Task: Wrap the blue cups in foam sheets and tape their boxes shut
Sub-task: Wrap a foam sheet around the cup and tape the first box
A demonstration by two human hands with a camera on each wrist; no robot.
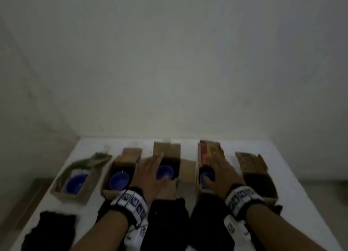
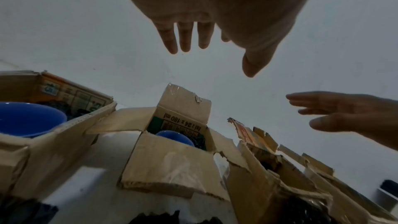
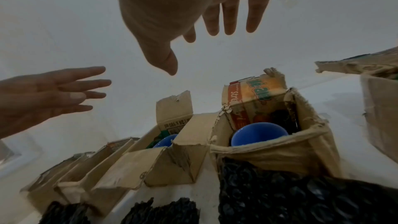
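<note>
The boxes (image 3: 277, 152) were plain brown cardboard, matt and rough, their flap edges torn and fuzzy; one carried a faded printed panel in orange and green. A strip of clear glossy tape (image 2: 181, 89) clung to one raised flap. The cups (image 3: 259, 134) inside looked smooth and glossy blue, though whether plastic or ceramic I could not tell. The black sheets (image 3: 286, 193) in front had a bubbled, faintly shiny plastic surface. The table (image 1: 293, 181) was smooth, matt white.
</note>
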